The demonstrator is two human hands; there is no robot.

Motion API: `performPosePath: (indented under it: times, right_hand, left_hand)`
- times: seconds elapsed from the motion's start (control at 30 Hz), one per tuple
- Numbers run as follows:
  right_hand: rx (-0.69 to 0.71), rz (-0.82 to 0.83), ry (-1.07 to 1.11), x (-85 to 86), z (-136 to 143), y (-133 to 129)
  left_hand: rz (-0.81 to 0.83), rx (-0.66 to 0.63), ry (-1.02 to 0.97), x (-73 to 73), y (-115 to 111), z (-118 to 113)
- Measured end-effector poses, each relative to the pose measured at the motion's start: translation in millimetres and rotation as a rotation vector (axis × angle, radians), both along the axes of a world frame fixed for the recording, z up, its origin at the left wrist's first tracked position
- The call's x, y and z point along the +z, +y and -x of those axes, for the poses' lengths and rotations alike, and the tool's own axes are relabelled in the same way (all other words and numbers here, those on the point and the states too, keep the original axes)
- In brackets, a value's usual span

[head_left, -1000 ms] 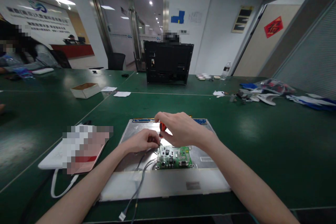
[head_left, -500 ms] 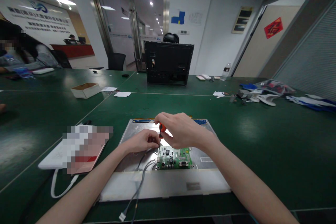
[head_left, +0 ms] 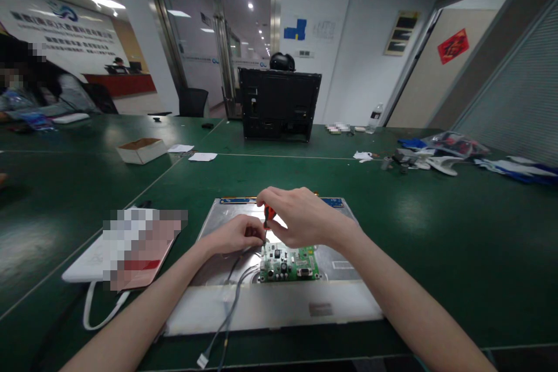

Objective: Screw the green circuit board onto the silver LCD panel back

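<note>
A long green table (head_left: pixel 410 232), crossed by pale seams, fills the lower part of a room with a glass door (head_left: pixel 194 29) and pale walls. Toward its far edge stand a black monitor (head_left: pixel 281 103), seen from the back, and a bottle (head_left: pixel 375 119); an open box (head_left: pixel 142 152) sits nearer, to the left. A person (head_left: pixel 76 93) sits at the far left, partly cut off by the picture's edge. A white item and a pink item beside the left forearm are partly masked by blurred squares. The screwdriver's tip is hidden by fingers, and whether the left hand (head_left: pixel 242 231) pinches its shaft or a wire cannot be told; its fingertips bunch together there. The right hand (head_left: pixel 300 215) grips the screwdriver (head_left: pixel 269 213), orange and black, nearly upright above the upper left corner of a green circuit board (head_left: pixel 288 263). The board, dotted with small parts, lies on a silver panel (head_left: pixel 344 235) before the wearer; thin grey cables (head_left: pixel 235 299) trail from its left side to a white plug (head_left: pixel 203 360).
</note>
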State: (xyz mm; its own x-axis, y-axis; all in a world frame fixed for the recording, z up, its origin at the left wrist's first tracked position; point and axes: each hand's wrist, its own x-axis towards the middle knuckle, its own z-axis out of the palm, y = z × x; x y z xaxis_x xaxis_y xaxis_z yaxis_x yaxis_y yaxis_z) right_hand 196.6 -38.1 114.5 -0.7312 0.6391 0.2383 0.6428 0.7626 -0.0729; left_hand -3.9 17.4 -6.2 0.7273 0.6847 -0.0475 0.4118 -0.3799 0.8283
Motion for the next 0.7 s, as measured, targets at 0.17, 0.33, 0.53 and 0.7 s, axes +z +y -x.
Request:
performPosePath:
  times: [0.17, 0.33, 0.53, 0.7]
  right_hand:
    - [-0.039, 0.002, 0.003, -1.2, 1.9, 0.3]
    - [-0.044, -0.022, -0.027, -0.2, 2.2, 1.5]
    - [0.007, -0.002, -0.003, 0.7, -1.1, -0.5]
    - [0.016, 0.004, 0.005, -0.9, 0.6, -0.2]
  left_hand:
    - [0.022, 0.001, -0.005, -0.3, -0.6, 0.0]
    - [-0.014, 0.011, 0.005, 2.9, -1.2, -0.1]
    - [-0.041, 0.0, 0.003, 2.0, -0.4, 0.8]
    - [0.0, 0.011, 0.0, -0.2, 0.4, 0.4]
